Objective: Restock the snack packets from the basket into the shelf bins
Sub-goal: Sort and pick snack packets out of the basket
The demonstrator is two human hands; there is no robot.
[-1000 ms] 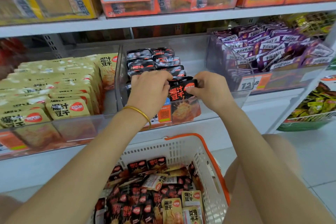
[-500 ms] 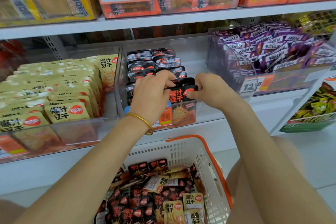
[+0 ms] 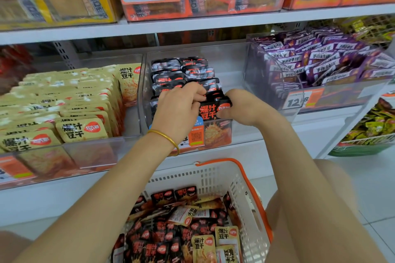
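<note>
Below the hands, the white slatted plastic basket with an orange rim (image 3: 192, 179) holds a heap of loose packets (image 3: 162, 239), so much restocking seems left. The left hand (image 3: 179, 109) and right hand (image 3: 241, 107) pinch a black-and-red foil snack packet (image 3: 213, 111) at the front of the clear plastic shelf bin (image 3: 245, 130). The packet stands upright, long axis vertical, printed face toward the person. Beyond the fingers stand rows of black packets (image 3: 181, 70).

In the middle clear bin (image 3: 235, 64) on the shelf, the left hand (image 3: 178, 111), wearing a gold bangle (image 3: 168, 137), and the right hand (image 3: 242, 107) grip the front of a row of upright black packets (image 3: 210, 112), above a white basket (image 3: 203, 179) of loose packets (image 3: 162, 241).
</note>
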